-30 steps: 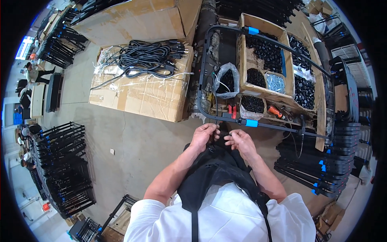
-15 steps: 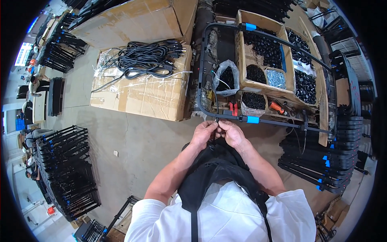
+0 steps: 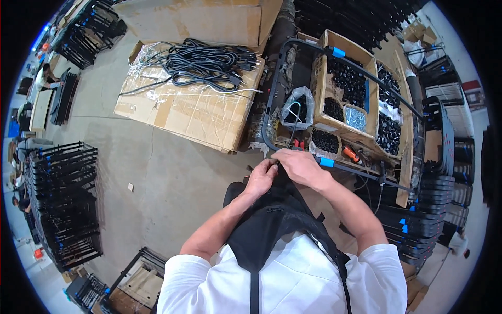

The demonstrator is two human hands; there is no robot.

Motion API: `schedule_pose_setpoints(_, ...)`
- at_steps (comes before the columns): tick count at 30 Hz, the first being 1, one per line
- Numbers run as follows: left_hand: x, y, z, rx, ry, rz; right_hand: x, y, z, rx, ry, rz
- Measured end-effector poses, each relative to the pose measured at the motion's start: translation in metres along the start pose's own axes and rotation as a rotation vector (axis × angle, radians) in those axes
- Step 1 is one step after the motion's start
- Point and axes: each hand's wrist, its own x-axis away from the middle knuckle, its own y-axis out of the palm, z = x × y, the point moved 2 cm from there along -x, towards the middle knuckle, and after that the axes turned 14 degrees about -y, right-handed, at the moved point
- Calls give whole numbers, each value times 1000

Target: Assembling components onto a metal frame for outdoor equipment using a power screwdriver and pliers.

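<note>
A black tubular frame point(image 3: 268, 104) with rounded corners and blue tape lies across the workbench, its near bar just beyond my hands. A thin dark cable point(image 3: 293, 137) runs down inside its left corner toward my fingers. My left hand point(image 3: 261, 177) is closed in a pinch, a small dark end of the cable showing at its fingertips. My right hand point(image 3: 302, 167) reaches over from the right, its fingers curled down against the left fingertips beside the near bar. The back of this hand hides what its fingers grip.
A wooden box point(image 3: 320, 78) of black plastic parts and screws sits inside the frame, beside a clear bag point(image 3: 297, 107) and an orange-handled tool point(image 3: 350, 153). Coiled black power cords point(image 3: 204, 65) rest on a cardboard box point(image 3: 172, 115) at left. Stacked black frames point(image 3: 63, 204) stand both sides.
My right hand has turned over and moved up across the left fingertips, covering the pinch. The view has swung, so the bench appears tilted. The cable's upper part has shifted.
</note>
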Motion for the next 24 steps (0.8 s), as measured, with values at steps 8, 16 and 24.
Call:
schedule_pose_setpoints(8,2,-11,-11,43,33,-34,-37,17,5,458,-433,-516)
schedule_pose_setpoints(16,19,-18,5,-63,61,72,-27,2,5,260,-187,-463)
schedule_pose_setpoints(24,20,-18,9,-12,-24,20,-18,7,17,22,-291,-258)
